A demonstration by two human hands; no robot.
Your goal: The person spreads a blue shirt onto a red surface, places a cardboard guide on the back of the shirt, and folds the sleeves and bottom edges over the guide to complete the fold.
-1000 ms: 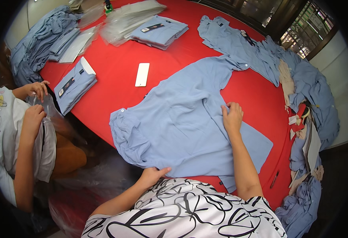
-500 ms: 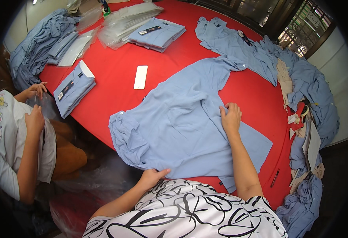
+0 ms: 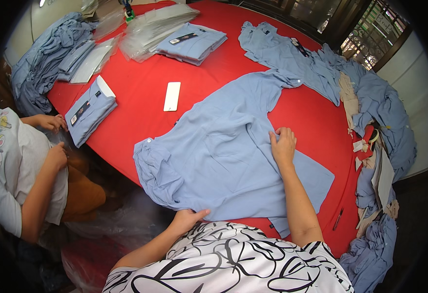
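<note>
Flat right hand [image 3: 283, 144] still presses blue shirt [image 3: 223, 156]; left hand [image 3: 187, 220] keeps pinching hem.

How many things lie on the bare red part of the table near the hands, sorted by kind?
Spread light blue shirt under the left hand and right hand: 1
White card: 1
Folded shirt stacks: 2
Pen: 1
Total: 5

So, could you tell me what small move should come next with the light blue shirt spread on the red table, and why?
Probably fold the bunched left sleeve side inward. The right hand lies flat on the light blue cotton shirt, pinning its middle, while the left hand grips the near hem. The left edge hangs rumpled over the rim of the red table.
</note>
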